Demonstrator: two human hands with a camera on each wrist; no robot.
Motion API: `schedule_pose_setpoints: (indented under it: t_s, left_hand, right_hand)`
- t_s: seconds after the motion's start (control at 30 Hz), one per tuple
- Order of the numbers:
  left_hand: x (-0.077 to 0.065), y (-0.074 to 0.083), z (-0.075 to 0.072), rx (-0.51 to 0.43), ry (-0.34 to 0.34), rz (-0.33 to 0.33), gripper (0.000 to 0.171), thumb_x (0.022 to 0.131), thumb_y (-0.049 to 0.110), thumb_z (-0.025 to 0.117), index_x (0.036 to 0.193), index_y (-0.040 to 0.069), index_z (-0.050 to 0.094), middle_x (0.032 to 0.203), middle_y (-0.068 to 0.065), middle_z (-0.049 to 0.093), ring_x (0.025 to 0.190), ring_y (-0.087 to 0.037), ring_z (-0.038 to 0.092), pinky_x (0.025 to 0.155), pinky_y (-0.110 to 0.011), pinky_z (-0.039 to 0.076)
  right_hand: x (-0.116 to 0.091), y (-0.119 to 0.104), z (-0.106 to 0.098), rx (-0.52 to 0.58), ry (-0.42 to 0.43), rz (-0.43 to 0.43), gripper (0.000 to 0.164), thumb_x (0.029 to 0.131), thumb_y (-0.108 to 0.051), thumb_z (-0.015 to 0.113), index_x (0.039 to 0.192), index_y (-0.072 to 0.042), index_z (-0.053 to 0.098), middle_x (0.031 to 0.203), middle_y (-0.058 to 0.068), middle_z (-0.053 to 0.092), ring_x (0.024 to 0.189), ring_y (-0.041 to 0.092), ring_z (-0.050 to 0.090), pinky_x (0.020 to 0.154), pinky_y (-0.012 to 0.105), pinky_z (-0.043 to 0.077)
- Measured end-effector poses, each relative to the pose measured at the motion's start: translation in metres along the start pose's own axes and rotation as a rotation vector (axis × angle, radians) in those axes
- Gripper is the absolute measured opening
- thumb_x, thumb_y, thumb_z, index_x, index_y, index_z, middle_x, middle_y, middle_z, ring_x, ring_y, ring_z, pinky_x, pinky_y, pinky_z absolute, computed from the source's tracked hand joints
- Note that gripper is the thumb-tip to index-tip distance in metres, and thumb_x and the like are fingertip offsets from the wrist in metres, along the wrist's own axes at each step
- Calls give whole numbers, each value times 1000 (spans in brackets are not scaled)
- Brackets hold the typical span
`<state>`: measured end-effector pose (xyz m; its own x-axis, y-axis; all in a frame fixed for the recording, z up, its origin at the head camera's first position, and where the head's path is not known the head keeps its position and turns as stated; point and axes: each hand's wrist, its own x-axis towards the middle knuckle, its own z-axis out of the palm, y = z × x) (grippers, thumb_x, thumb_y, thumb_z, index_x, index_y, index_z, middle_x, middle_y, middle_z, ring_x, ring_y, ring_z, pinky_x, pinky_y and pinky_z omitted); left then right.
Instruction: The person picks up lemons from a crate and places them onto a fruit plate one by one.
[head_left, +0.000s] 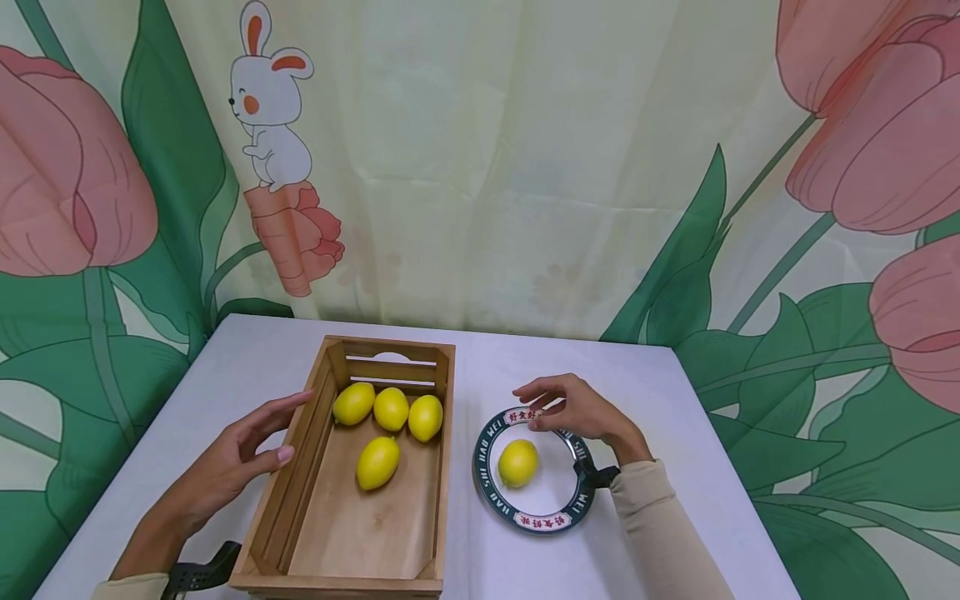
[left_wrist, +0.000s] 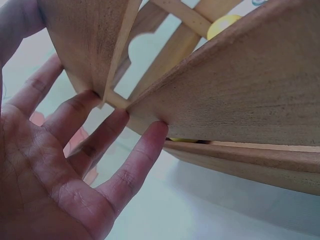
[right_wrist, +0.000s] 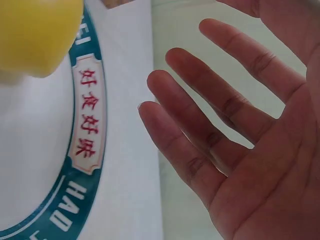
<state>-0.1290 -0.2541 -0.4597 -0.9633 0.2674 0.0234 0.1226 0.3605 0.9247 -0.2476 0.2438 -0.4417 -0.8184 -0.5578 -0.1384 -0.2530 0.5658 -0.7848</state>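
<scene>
Four-sided and slatted, a wooden crate (head_left: pixel 367 533) stands on the white table with several yellow lemons (head_left: pixel 377 463) inside. My left hand (head_left: pixel 243 446) rests its fingertips against the crate's left side; in the left wrist view straight fingers (left_wrist: pixel 145 155) touch the wood. One lemon (head_left: pixel 518 463) lies on a white plate (head_left: pixel 543 522) with a dark green lettered rim, right of the crate. Over the plate's far rim hovers my right hand (head_left: pixel 577 408), fingers loosely bent and holding nothing. In the right wrist view its fingers (right_wrist: pixel 200 100) spread beside the plate, apart from the lemon (right_wrist: pixel 37 35).
A white table (head_left: pixel 652 392) carries the crate and plate. Behind it hangs a pale curtain (head_left: pixel 480 167) printed with tulips and a rabbit. Black straps (head_left: pixel 202 571) sit at both wrists, below beige sleeves (head_left: pixel 660 517).
</scene>
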Motion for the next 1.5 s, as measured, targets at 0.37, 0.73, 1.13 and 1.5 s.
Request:
schedule_pose_setpoints:
  t_s: [0.37, 0.73, 1.13, 1.5]
  left_hand:
    - [0, -2, 0, 4, 4, -5, 63, 99, 20, 61, 155, 31, 34, 163, -2, 28, 143, -30, 34, 102, -69, 41]
    - [1, -5, -1, 0, 5, -11, 63, 99, 19, 61, 154, 32, 34, 163, 1, 28, 143, -21, 35, 103, -69, 41]
    - [0, -1, 2, 4, 16, -13, 65, 98, 23, 62, 155, 32, 33, 164, -1, 27, 142, -43, 31, 102, -71, 39]
    - [1, -3, -1, 11, 9, -21, 62, 99, 21, 60, 154, 34, 34, 163, 1, 29, 138, -2, 36, 103, -71, 40]
  right_hand:
    - [5, -18, -10, 12, -7, -44, 45, 84, -24, 81, 126, -27, 67, 130, -3, 65, 117, 35, 62, 97, 45, 56]
    - [9, -36, -16, -10, 4, -104, 45, 82, -26, 83, 124, -30, 67, 129, -8, 66, 114, 24, 63, 95, 45, 56]
    - [15, -58, -21, 15, -25, -149, 47, 83, -26, 82, 127, -26, 66, 128, -6, 66, 116, 30, 63, 98, 52, 54]
    - [21, -76, -21, -13, -35, -205, 44, 84, -29, 81, 126, -30, 66, 125, -9, 67, 112, 20, 64, 97, 43, 56]
